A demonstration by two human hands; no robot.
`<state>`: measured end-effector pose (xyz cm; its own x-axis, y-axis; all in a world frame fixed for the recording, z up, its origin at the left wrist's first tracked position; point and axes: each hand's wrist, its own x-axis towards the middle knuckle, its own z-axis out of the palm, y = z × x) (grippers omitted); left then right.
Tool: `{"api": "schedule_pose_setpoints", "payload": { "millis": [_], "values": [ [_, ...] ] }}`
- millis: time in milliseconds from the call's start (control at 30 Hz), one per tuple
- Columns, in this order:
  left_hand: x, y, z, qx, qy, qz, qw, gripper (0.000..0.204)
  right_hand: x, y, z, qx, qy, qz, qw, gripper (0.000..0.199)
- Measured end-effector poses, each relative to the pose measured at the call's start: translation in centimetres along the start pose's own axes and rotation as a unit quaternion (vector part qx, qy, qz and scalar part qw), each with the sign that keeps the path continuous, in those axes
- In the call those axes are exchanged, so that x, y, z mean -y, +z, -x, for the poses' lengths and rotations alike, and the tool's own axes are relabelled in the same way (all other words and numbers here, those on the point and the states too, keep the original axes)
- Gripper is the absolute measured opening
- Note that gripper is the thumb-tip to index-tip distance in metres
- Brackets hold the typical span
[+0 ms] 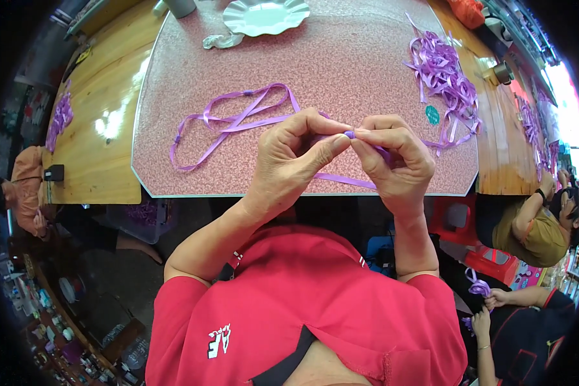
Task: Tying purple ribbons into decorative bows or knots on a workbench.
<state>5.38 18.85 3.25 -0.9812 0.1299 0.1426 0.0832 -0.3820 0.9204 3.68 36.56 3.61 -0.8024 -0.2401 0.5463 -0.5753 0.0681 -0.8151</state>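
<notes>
While both hands pinch the ribbon (pixel 238 122) together — left hand (pixel 296 157) and right hand (pixel 392 161) clamped on one small fold — the fold seems mid-forming; next calls for steady tightening.

The surface (pixel 341 58) is a speckled pink slab on a wooden top. A looped purple ribbon (pixel 228 122) lies at centre-left, a heap of cut purple ribbons (pixel 445 77) at 2 o'clock, and a scalloped silver plate (pixel 266 15) at 12 o'clock.
</notes>
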Motion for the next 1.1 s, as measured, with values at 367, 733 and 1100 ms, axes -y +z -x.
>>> {"api": "schedule_pose_setpoints", "payload": {
  "millis": [367, 733, 1100],
  "values": [
    [-0.3, -1.1, -0.4, 0.052, 0.033, -0.105, 0.993, 0.01, 0.3, -1.4, -1.1, 0.061, 0.066, -0.069, 0.994, 0.016],
    [0.2, -1.4, -1.5, -0.006, -0.029, 0.014, 0.999, 0.019, -0.8, -0.3, -1.3, 0.034, 0.208, -0.199, 0.957, 0.03],
    [0.6, -5.0, -1.6, 0.039, -0.09, -0.096, 0.991, 0.018, -3.7, -0.5, 0.4, 0.062, 0.201, -0.128, 0.969, 0.034]
  ]
}}
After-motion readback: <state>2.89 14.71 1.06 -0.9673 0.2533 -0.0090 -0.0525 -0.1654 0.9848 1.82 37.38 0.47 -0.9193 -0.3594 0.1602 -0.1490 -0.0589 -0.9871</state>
